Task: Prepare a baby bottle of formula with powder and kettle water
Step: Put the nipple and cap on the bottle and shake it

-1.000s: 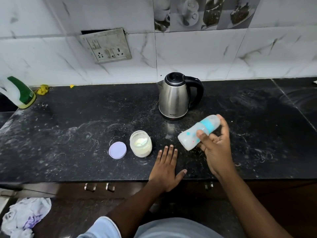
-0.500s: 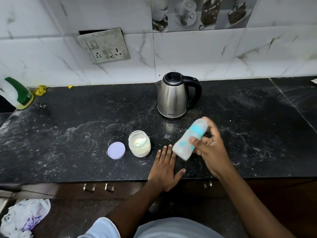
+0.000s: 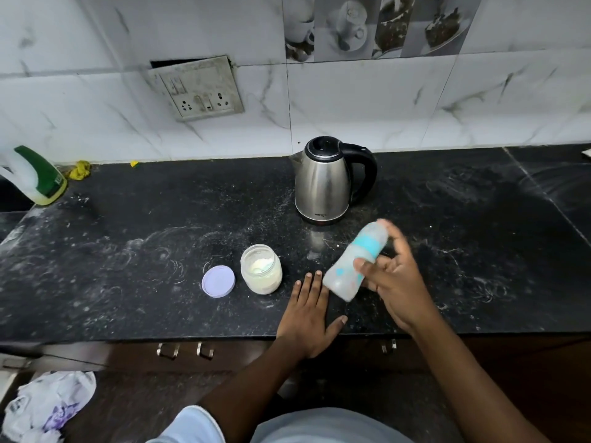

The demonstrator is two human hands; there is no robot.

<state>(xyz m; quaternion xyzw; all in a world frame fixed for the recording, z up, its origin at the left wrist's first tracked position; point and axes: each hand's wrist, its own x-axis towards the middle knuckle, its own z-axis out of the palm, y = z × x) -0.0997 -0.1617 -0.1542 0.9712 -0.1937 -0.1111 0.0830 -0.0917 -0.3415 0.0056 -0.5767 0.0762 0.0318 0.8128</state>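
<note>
Far to the left of the kettle (image 3: 323, 180), at the counter's (image 3: 128, 251) end, a white and green bottle (image 3: 35, 175) leans, with a yellow rag (image 3: 79, 170) just beside it by the wall. Closer to the kettle, left of it and toward the counter's front edge, a lilac lid (image 3: 218, 281) lies flat. An open jar of pale powder (image 3: 261, 269) stands upright just to the lid's right. In front of the kettle, at the counter's front edge, the left hand (image 3: 308, 318) rests palm down with its fingers straight and its grip on nothing. Just in front and to the right of the kettle, the right hand (image 3: 396, 289) has its grip closed around the baby bottle (image 3: 351, 263), thumb across the body. The bottle is tilted and blurred, with its teal-banded top toward the kettle and its base near the left hand's fingertips.
</note>
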